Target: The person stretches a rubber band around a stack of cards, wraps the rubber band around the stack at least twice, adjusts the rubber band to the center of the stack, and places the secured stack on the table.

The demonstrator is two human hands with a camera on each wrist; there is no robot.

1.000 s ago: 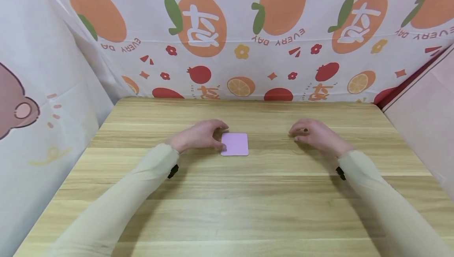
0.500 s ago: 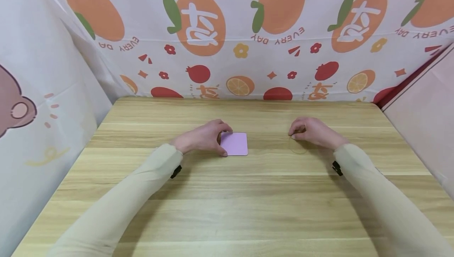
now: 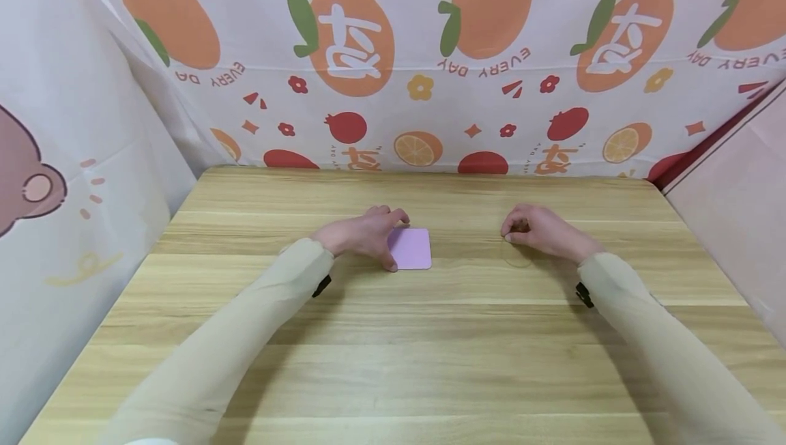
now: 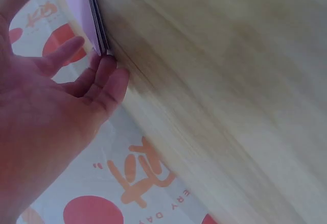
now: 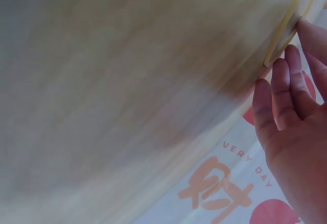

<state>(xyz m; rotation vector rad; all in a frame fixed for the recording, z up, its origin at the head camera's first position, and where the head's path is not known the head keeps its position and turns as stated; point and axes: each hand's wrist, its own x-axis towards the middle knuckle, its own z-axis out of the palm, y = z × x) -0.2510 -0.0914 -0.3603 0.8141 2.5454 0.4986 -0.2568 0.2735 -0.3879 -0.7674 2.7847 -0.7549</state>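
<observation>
A thin stack of lilac square cards with rounded corners (image 3: pixel 413 248) lies near the middle of the wooden table. My left hand (image 3: pixel 365 235) holds it from the left, thumb at its near edge and fingers at the far edge. In the left wrist view, dark layered edges show along the stack (image 4: pixel 96 17), with curled fingertips right at its corner. To the right, my right hand (image 3: pixel 543 230) pinches a yellow rubber band (image 5: pixel 285 21) between thumb and fingers. The band's loop looks faint against the wood in the head view.
The wooden table (image 3: pixel 393 356) reaches back to a white cloth printed with oranges and other fruit (image 3: pixel 454 110). A white cloth with a cartoon print (image 3: pixel 117 179) hangs at the left, and a pale pink panel (image 3: pixel 737 206) stands at the right.
My left hand has moved slightly right, further over the stack, its thumb and fingers now at opposite edges. The right hand's fingers have closed together on the rubber band.
</observation>
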